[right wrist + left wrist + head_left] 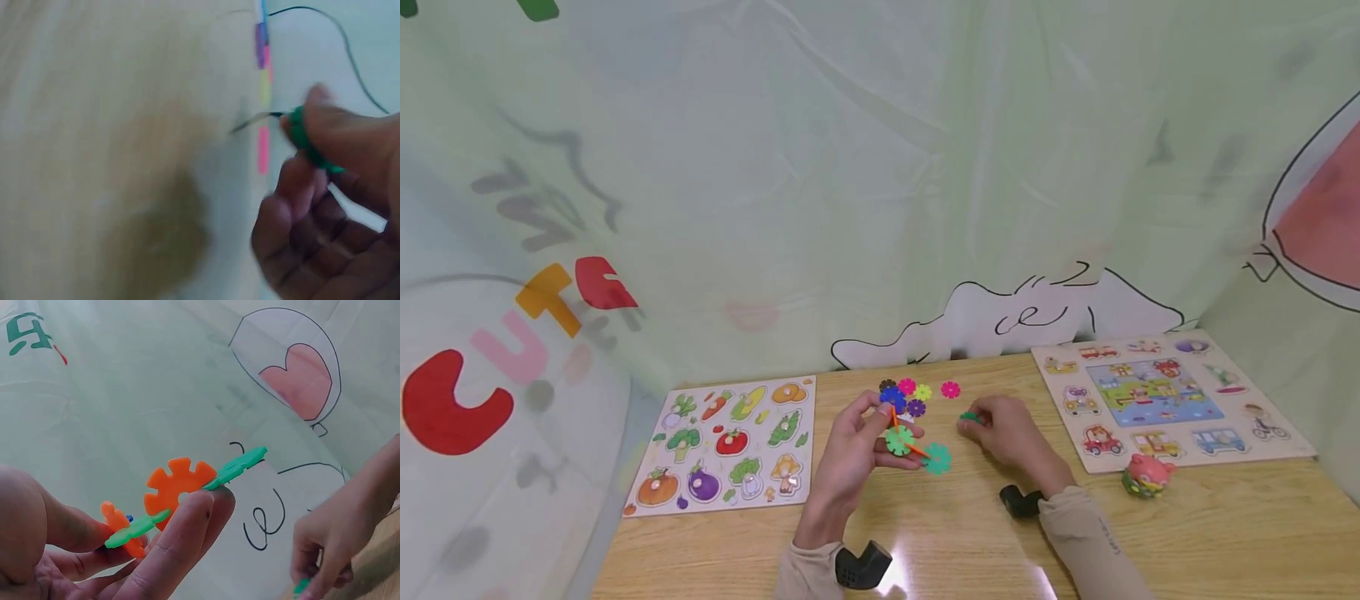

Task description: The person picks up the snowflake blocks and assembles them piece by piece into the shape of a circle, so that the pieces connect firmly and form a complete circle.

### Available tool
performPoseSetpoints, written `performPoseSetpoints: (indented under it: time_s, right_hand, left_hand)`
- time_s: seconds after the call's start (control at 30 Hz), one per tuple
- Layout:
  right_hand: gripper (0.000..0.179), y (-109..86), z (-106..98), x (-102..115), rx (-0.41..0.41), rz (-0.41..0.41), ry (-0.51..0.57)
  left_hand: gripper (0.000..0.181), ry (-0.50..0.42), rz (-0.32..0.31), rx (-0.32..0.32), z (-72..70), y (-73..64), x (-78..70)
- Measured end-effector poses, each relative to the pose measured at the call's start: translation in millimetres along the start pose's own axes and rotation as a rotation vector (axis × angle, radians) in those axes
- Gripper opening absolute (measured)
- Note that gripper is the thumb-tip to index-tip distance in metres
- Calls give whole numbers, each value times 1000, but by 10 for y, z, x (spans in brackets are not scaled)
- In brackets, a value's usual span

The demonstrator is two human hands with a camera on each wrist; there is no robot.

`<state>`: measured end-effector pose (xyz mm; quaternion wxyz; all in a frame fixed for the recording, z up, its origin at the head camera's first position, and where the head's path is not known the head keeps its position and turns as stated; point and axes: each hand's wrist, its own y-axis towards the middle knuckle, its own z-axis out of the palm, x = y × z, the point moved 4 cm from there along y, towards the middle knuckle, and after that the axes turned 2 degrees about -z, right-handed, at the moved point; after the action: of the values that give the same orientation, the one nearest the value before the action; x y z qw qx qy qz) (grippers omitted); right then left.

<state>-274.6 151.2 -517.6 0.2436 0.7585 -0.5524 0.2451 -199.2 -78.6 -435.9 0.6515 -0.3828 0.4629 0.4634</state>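
Between thumb and fingers, my left hand [842, 454] holds a chain of notched plastic flower discs slotted edge to edge. A light green disc [898, 441] sits mid-chain, and a teal-green disc [937, 459] is at its right end. The left wrist view shows an orange disc [167, 490] joining these two, above the fingertips. Another orange disc [114, 517] is by the thumb, with a bit of blue behind it. To the right, my right hand [1015, 433] pinches a single green disc [302, 134] between thumb and index finger, over the table and apart from the chain.
Behind the left hand lie several loose discs, among them a yellow one [922, 392], a purple one [915, 407] and a pink one [951, 389]. A vegetable puzzle board [808, 392] is at left, a vehicle puzzle board [1078, 400] at right. Near it stands a pink pig toy [1147, 476].
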Motion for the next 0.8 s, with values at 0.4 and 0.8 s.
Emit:
performPoseSetpoints:
  time_s: [0.4,0.8]
  right_hand:
    - [26,-105,-308,623,-15,-218,522]
    - [6,-286,-518,969,-206,-369,659]
  left_hand:
    - [20,43,-4,85,123,-43,-53]
    - [18,56,-30,168,278,-107,-46]
